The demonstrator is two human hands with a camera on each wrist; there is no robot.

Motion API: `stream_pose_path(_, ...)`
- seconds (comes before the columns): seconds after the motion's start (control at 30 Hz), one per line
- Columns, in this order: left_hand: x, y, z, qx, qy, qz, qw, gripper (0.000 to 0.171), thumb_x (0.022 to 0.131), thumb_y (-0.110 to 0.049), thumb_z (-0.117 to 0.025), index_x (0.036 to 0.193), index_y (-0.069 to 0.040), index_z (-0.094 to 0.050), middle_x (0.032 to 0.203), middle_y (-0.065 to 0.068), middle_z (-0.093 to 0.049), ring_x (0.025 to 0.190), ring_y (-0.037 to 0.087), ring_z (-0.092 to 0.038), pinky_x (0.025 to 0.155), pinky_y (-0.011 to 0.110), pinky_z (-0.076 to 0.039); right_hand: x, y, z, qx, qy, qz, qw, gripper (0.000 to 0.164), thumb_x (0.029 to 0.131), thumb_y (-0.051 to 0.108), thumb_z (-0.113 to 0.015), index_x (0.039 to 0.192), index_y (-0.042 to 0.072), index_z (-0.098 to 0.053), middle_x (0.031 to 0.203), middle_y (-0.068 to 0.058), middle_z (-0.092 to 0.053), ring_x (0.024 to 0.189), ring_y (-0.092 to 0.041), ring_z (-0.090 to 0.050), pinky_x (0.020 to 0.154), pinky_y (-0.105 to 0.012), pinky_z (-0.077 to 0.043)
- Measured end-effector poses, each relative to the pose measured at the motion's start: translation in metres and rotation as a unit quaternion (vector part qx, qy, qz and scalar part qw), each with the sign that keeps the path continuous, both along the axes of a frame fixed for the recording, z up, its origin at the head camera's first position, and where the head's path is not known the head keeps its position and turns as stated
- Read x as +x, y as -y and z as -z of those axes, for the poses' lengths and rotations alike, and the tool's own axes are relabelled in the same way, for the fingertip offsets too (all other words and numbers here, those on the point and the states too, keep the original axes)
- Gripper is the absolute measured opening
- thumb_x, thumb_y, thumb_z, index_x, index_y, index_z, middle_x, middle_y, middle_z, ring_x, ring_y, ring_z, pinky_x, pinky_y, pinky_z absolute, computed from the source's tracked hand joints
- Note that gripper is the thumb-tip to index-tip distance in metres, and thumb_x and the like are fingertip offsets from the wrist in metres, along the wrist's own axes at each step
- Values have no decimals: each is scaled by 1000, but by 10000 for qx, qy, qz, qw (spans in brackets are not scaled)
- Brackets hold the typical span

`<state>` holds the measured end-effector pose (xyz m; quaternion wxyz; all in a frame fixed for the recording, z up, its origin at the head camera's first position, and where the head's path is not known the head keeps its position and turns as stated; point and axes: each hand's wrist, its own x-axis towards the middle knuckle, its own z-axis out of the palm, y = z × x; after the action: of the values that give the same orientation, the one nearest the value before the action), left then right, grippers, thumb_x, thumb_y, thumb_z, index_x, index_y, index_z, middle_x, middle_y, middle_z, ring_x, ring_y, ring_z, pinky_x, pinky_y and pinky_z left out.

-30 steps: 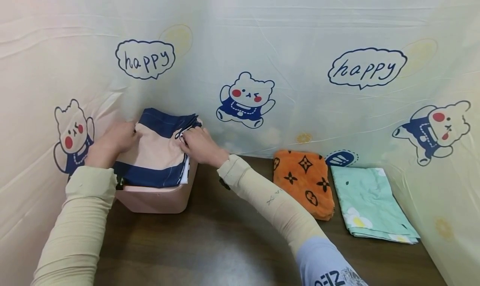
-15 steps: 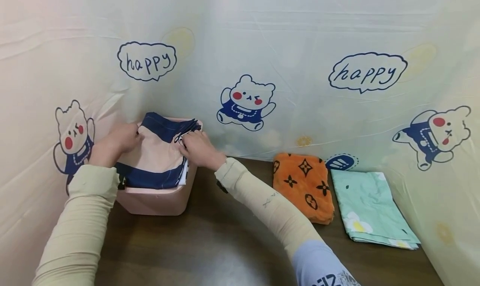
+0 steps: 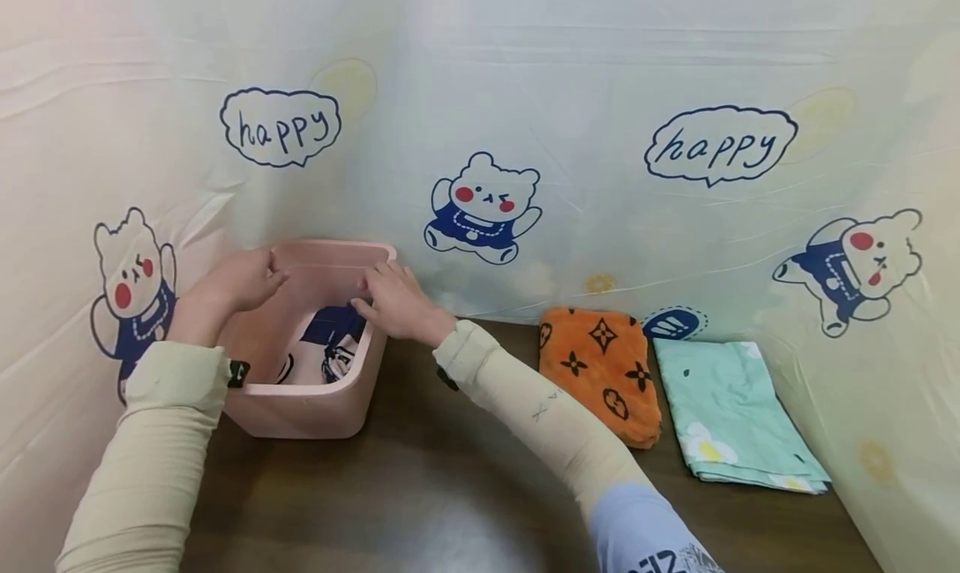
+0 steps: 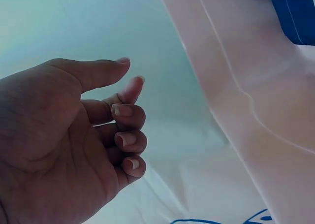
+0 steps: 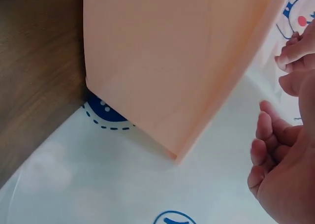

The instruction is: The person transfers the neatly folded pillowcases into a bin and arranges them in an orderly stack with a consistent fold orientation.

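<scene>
A pink bin (image 3: 300, 416) stands at the left of the table against the hanging sheet. Low inside it lies a navy and cream striped cloth (image 3: 330, 324), partly hidden by the near wall. My left hand (image 3: 238, 283) is over the bin's left rim; in the left wrist view its fingers (image 4: 129, 111) are loosely bent and hold nothing. My right hand (image 3: 397, 302) is at the right rim, also holding nothing. The right wrist view shows its relaxed fingers (image 5: 263, 125) above the bin wall (image 5: 147, 61).
To the right on the brown table (image 3: 442, 490) lie a folded orange towel (image 3: 600, 381) with black motifs and a folded mint-green cloth (image 3: 727, 414) with daisies. A printed sheet (image 3: 600, 81) hangs behind and along both sides. A black clip (image 3: 237, 374) shows at the bin's near-left corner.
Both hands have let go of the striped cloth. It has dropped from the bin's top down inside, so the inner walls now show. The towel and green cloth stay put.
</scene>
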<state>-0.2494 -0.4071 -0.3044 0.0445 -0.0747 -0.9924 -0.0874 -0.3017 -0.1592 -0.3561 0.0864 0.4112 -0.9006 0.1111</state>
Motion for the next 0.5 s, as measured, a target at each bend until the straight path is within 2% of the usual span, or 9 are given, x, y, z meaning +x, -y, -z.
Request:
stream_pose_path(0.17, 4, -14, -4, 157, -160, 71, 9997, 23, 102, -14, -50, 95, 8, -54, 80, 18, -58, 72, 30, -55, 70, 48, -46, 2, -17, -8, -99, 150, -252, 9995, 36, 105, 41, -52, 124, 11, -60, 113, 3, -57, 109, -15, -46, 95, -31, -37)
stream_pose_path(0.23, 8, -24, -4, 231, -312, 177, 9991, 21, 101, -12, -51, 94, 7, -54, 82, 17, -58, 74, 30, -56, 71, 47, -46, 5, -29, -10, -140, 242, -374, 9989, 35, 105, 40, -53, 123, 10, -60, 111, 1, -57, 107, -16, -45, 95, -32, -36)
stream_pose_path(0.33, 17, -43, -2, 327, -680, 315, 9966, 17, 100, -10, -54, 94, 6, -56, 84, 18, -61, 76, 32, -59, 73, 50, -48, 11, -51, -10, -65, 292, -464, 9985, 34, 105, 40, -53, 122, 12, -60, 110, 0, -58, 107, -16, -45, 99, -34, -36)
stream_pose_path(0.4, 23, -58, 0, 322, -1094, 467, 9924, 16, 98, -10, -59, 95, 6, -59, 85, 19, -65, 78, 33, -62, 75, 53, -49, 15, -67, -6, 42, 363, -425, 9984, 35, 105, 42, -53, 123, 13, -60, 114, 0, -60, 110, -16, -45, 102, -35, -35)
stream_pose_path(0.5, 32, -84, 1, 260, -1542, 593, 9859, 14, 97, -10, -63, 95, 4, -61, 81, 16, -65, 74, 31, -62, 72, 51, -51, 22, -90, 1, 217, 444, -322, 9983, 39, 105, 46, -52, 127, 14, -60, 122, -1, -61, 116, -17, -46, 108, -37, -36)
